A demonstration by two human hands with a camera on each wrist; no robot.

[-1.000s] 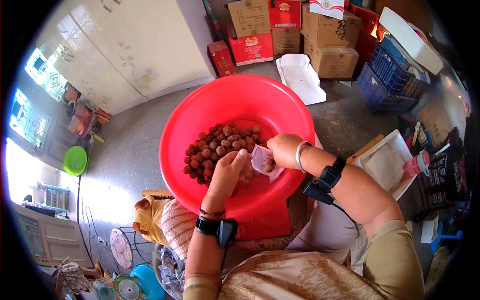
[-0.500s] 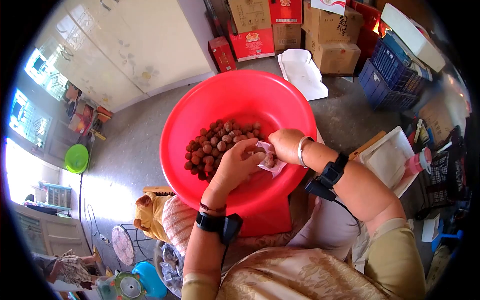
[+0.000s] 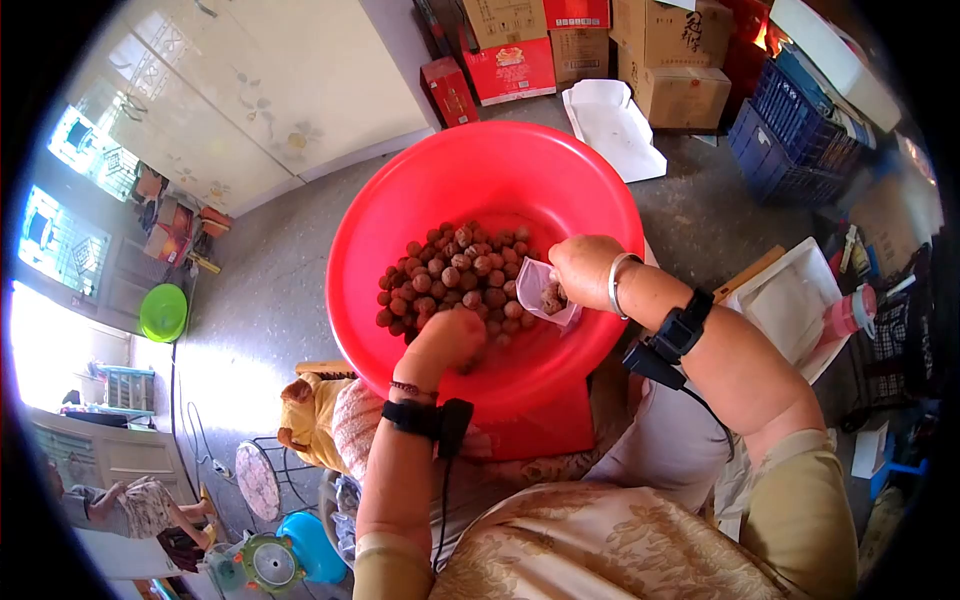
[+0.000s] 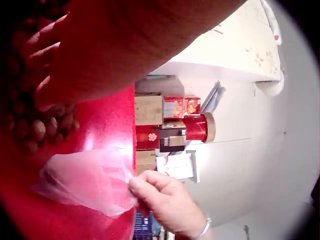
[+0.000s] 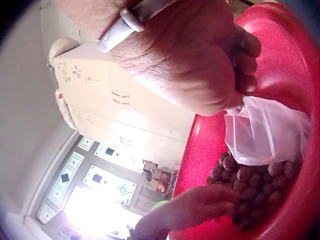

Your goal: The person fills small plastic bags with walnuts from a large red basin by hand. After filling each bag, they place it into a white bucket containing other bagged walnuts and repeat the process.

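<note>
A pile of brown walnuts (image 3: pixel 450 262) lies in a large red basin (image 3: pixel 470 160). My left hand (image 3: pixel 448 340) reaches down to the near side of the pile; in the left wrist view its fingers (image 4: pixel 45 55) extend loosely over the walnuts, with what lies under the palm hidden. At the basin's right side my right hand (image 3: pixel 588 268) pinches the rim of a clear plastic bag (image 3: pixel 533 280). The bag hangs with its mouth spread and a few walnuts inside. In the right wrist view, the bag (image 5: pixel 265 132) overlaps the pile.
Cardboard boxes (image 3: pixel 685 97) and a white foam tray (image 3: pixel 615 130) stand beyond the basin. Blue crates (image 3: pixel 775 160) are at the far right, with a white bin (image 3: pixel 790 290) nearer. A round stool (image 3: pixel 258 480) stands left, and another person (image 3: pixel 140 505) is at lower left.
My left hand went to the bag's mouth, then moved back left and down to the walnuts. The right hand kept its hold on the bag. The person at lower left came further into view.
</note>
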